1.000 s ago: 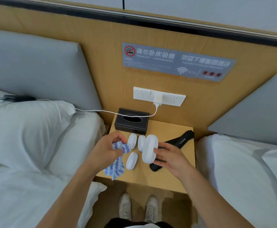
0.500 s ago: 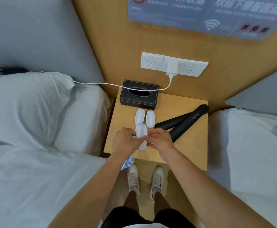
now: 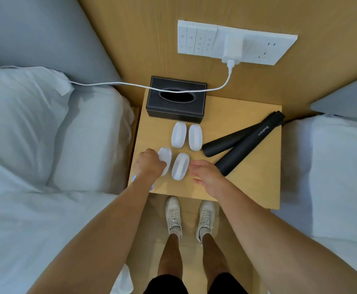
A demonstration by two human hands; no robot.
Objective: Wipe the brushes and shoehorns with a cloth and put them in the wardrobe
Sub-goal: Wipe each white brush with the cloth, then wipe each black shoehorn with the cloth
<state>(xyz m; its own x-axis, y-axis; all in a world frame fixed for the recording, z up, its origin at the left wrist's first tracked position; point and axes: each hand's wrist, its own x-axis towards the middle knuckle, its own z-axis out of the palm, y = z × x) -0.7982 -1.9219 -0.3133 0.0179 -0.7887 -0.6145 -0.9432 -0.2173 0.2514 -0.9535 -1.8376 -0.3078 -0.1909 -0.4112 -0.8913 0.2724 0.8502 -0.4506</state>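
Observation:
Two white oval brushes (image 3: pixel 179 134) lie side by side behind two more on the wooden nightstand (image 3: pixel 256 183). My left hand (image 3: pixel 150 166) is curled over the front-left brush (image 3: pixel 165 156) and holds a blue-and-white cloth (image 3: pixel 133 178), which peeks out under the wrist. The front-right brush (image 3: pixel 180 169) lies free. Just right of it hovers my right hand (image 3: pixel 207 175), fingers relaxed and empty. Two black shoehorns (image 3: pixel 247 141) lie crossed at the right of the nightstand, apart from both hands.
A black tissue box (image 3: pixel 176 100) stands at the back of the nightstand, with a white charger cable (image 3: pixel 118 83) running over it from the wall socket panel (image 3: pixel 236 44). Beds with white pillows flank both sides. My feet in white shoes (image 3: pixel 174 217) stand on the floor below.
The brush my right hand held now lies on the nightstand at the front, and the right hand has let go. The left hand with the cloth moved onto the front-left brush. The view tilted down.

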